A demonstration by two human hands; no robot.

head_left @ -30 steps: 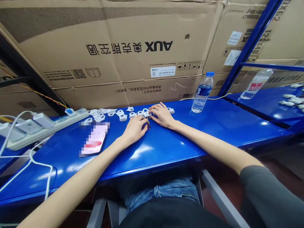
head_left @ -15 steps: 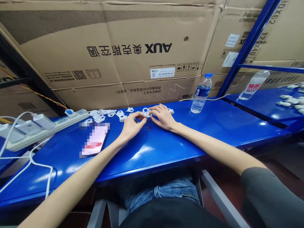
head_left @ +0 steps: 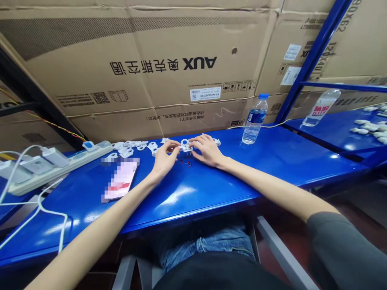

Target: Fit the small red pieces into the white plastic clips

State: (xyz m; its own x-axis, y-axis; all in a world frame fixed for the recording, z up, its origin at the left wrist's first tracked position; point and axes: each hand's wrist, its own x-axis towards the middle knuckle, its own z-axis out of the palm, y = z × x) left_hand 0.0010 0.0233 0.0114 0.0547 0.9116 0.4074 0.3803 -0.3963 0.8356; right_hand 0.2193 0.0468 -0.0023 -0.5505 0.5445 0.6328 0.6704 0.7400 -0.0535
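A white plastic part with a round ring point(head_left: 184, 143) stands between my hands near the back of the blue table, with thin pins below its lower edge. My right hand point(head_left: 208, 151) is closed on its right side, the fingers bent over it. At its left end my left hand point(head_left: 165, 158) has thumb and forefinger pinched together; whatever is between them is too small to make out. Tiny red and black pieces point(head_left: 189, 164) lie on the table just in front of the part. Left of my left hand are several similar white parts point(head_left: 126, 151).
A phone point(head_left: 122, 179) lies left of my forearm. A white power strip point(head_left: 75, 159) with chargers and cables lines the left side. A water bottle point(head_left: 255, 121) stands at the back right, before large cardboard boxes point(head_left: 163, 88). Another bottle point(head_left: 322, 108) stands farther right.
My left hand has shifted a little to the left, showing more of the white ringed part and another tiny piece on the table. My right hand stays nearly in place.
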